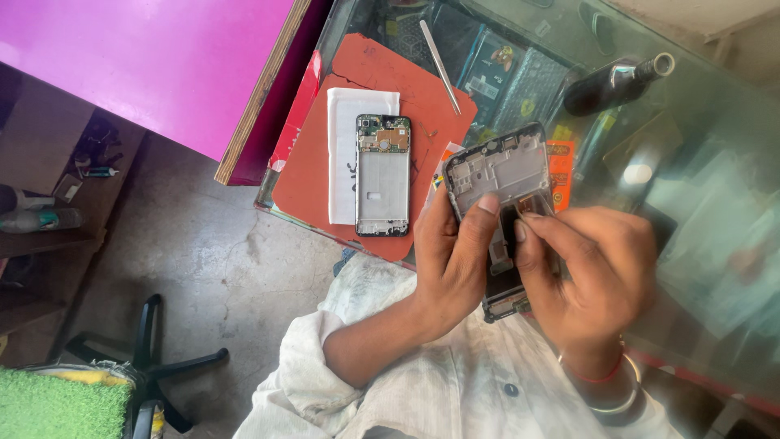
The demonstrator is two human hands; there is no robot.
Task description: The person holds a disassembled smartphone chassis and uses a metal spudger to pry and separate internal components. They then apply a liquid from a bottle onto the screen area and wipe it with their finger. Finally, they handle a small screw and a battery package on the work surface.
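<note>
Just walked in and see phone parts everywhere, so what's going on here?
A person holds an opened phone frame in both hands above a glass table. The left hand grips its side, and the right hand presses its fingers into the middle of the frame. A second opened phone lies on a white sheet on a red mat, untouched. A metal pry tool and a dark bottle lie farther back.
</note>
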